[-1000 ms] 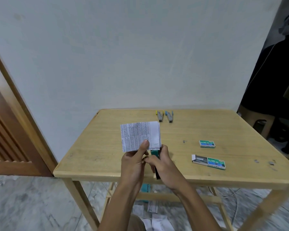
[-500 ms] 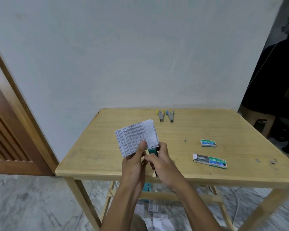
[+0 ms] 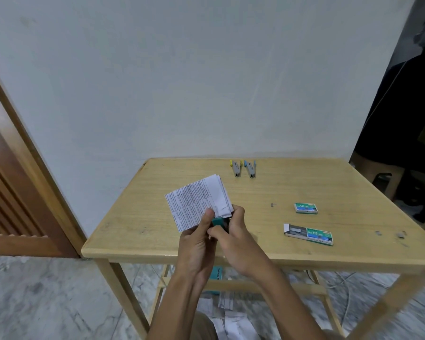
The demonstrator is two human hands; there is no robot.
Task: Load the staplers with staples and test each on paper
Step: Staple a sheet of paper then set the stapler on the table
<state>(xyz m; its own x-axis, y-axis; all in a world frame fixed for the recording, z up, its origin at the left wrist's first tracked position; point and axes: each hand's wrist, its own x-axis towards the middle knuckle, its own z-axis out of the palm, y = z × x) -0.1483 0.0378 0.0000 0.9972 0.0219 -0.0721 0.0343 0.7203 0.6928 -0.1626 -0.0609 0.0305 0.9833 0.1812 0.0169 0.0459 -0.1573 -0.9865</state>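
The left hand [image 3: 196, 244] pinches the folded printed paper [image 3: 198, 202] just above its fingers; the right hand [image 3: 233, 238] clasps the teal stapler [image 3: 219, 220] at the paper's lower edge, likely to test it.

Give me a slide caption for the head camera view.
Left hand holds folded paper while right hand grips a green stapler at its edge; two staplers wait behind.

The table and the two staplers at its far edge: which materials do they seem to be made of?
The table looks like pale wood with a smooth, slightly glossy finish; faint grain lines show. The yellow-tipped stapler and blue-tipped stapler seem to be grey metal with coloured plastic ends, though they are too small to be sure.
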